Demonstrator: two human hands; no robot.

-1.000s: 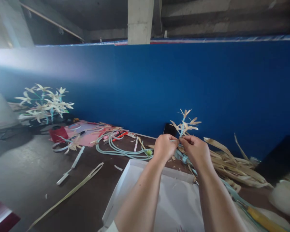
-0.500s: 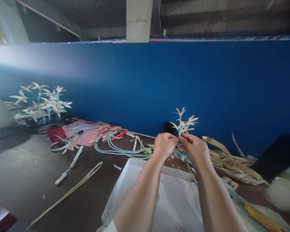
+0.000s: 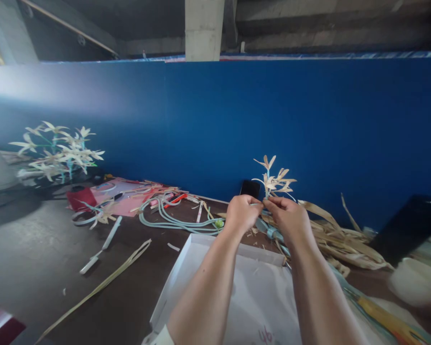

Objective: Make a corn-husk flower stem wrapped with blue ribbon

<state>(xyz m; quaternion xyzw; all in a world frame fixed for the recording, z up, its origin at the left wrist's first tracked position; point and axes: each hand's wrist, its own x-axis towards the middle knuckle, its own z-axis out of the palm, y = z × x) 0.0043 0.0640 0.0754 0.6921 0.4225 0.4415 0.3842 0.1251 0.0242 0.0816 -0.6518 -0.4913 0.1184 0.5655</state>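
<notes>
Above the far edge of a shallow white box (image 3: 262, 292), my two hands meet at the stem of a small handmade flower spray (image 3: 271, 182). Its pale, straw-coloured petals stand upright on a light blue stem. My left hand (image 3: 242, 213) is closed, thumb and fingers pinched near the stem's lower part, with a bit of light blue strip showing at the fingertips. My right hand (image 3: 287, 215) pinches the stem just below the petals. The fingers hide the exact grip points. Behind the right wrist lies a roll of light blue tape (image 3: 272, 233).
Dried husks (image 3: 345, 242) are heaped at the right, near a yellow-handled tool (image 3: 391, 316). Looped blue cords (image 3: 172, 221) and pink sheets (image 3: 120, 191) lie left of centre. A finished-looking flower bunch (image 3: 66, 151) stands far left. A blue partition (image 3: 201, 124) closes off the back.
The flower spray has turned a little between my fingers, so its petals face differently. Both hands keep their pinch. The whole view has shifted slightly.
</notes>
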